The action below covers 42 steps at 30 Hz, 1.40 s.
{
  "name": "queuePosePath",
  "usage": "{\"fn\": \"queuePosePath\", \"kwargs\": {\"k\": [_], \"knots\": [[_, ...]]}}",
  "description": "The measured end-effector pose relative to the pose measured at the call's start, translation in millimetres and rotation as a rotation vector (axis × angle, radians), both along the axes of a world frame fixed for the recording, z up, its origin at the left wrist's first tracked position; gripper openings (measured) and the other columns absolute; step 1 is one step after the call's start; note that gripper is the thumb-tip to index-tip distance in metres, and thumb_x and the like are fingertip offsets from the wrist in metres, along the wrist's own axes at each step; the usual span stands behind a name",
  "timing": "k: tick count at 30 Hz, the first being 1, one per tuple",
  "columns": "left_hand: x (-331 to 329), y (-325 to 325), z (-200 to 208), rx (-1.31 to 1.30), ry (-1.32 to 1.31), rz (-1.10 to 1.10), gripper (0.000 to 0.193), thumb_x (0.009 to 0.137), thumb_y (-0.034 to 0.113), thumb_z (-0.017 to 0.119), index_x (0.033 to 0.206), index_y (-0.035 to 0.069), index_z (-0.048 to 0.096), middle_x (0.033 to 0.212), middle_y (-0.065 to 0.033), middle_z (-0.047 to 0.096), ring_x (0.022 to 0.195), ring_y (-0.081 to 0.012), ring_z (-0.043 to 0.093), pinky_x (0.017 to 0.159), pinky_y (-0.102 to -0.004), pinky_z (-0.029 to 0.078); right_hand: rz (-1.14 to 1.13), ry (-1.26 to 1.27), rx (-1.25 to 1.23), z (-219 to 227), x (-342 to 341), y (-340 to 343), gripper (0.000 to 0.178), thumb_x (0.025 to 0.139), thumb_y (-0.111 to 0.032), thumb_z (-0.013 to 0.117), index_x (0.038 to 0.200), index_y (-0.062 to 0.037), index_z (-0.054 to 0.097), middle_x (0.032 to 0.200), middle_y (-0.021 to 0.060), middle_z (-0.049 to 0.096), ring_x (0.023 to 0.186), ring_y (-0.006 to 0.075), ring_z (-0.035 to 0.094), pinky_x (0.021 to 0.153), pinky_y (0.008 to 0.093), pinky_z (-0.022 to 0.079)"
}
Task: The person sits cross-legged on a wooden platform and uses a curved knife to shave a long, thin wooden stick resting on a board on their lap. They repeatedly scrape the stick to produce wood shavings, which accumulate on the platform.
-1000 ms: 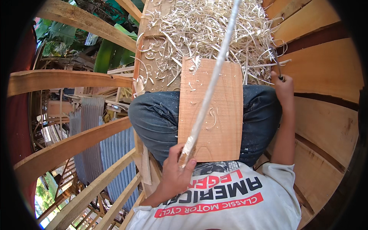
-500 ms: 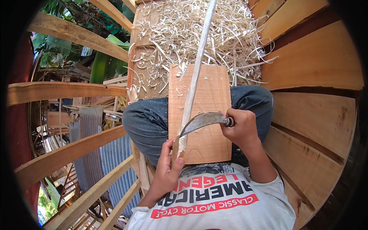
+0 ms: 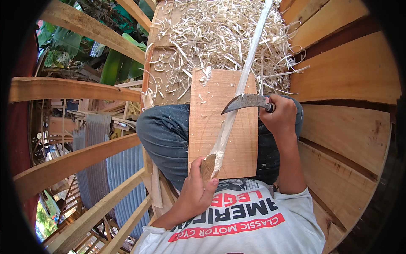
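Observation:
A long pale peeled stick (image 3: 245, 76) runs from my lap up over a heap of wood shavings (image 3: 220, 38). My left hand (image 3: 198, 186) grips its brown bark-covered lower end near my belly. My right hand (image 3: 279, 116) holds a curved knife (image 3: 245, 101) by its handle, the blade lying across the stick about midway along the board. The stick rests on a flat wooden board (image 3: 224, 127) laid over my jeans-covered thighs (image 3: 165, 135).
I sit on a raised wooden plank floor (image 3: 347, 93) at its edge. Wooden beams (image 3: 76, 156) cross on the left, with corrugated metal sheets (image 3: 122, 169) and green leaves (image 3: 110, 63) below and beyond them.
The knife has moved up the stick, away from my left hand toward the middle of the board. A second ago my right hand was out at the right, off the stick.

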<state>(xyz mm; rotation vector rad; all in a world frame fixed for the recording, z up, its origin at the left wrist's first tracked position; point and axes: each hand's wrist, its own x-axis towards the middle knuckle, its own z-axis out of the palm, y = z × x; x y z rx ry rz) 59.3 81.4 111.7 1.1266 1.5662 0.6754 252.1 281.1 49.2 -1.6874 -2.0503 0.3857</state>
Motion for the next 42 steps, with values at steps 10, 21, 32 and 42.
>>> {"fn": "queuePosePath", "kwargs": {"k": [10, 21, 32, 42], "knots": [[2, -5, -1, -0.089, -0.097, -0.087, 0.058, 0.093, 0.024, 0.051, 0.132, -0.007, 0.021, 0.112, -0.0316, 0.052, 0.100, -0.0436, 0.058, 0.087, -0.0421, 0.044, -0.365, 0.096, -0.033, -24, 46, 79, 0.030, 0.078, -0.022, 0.061, 0.062, 0.0025, 0.057, 0.056, 0.0202, 0.055, 0.053, 0.0356, 0.057, 0.053, 0.0391, 0.045], [-12, 14, -3, -0.109, -0.112, 0.119, 0.053, 0.093, 0.024, 0.049, 0.129, -0.006, 0.026, 0.111, -0.0275, 0.053, 0.103, -0.0363, 0.057, 0.091, -0.0390, 0.041, 0.170, 0.163, -0.120, 1, -4, -44, 0.024, 0.074, -0.013, 0.068, 0.058, -0.0025, 0.054, 0.050, 0.0148, 0.050, 0.044, 0.0299, 0.052, 0.045, 0.0380, 0.040], [-1, 12, -2, -0.063, 0.003, 0.028, 0.055, 0.094, 0.023, 0.048, 0.133, -0.006, 0.023, 0.108, -0.0325, 0.056, 0.101, -0.0440, 0.059, 0.088, -0.0418, 0.044, 0.162, 0.064, -0.115, -8, -11, -34, 0.017, 0.069, -0.014, 0.066, 0.057, -0.0058, 0.058, 0.051, 0.0134, 0.055, 0.050, 0.0308, 0.059, 0.048, 0.0383, 0.046], [3, 0, -8, -0.033, -0.062, -0.028, 0.056, 0.094, 0.024, 0.047, 0.134, -0.007, 0.022, 0.108, -0.0327, 0.054, 0.098, -0.0448, 0.059, 0.087, -0.0410, 0.044, -0.060, 0.006, -0.042, -19, 10, 6, 0.022, 0.073, -0.019, 0.063, 0.061, -0.0015, 0.059, 0.056, 0.0187, 0.055, 0.058, 0.0387, 0.059, 0.054, 0.0444, 0.046]]}}
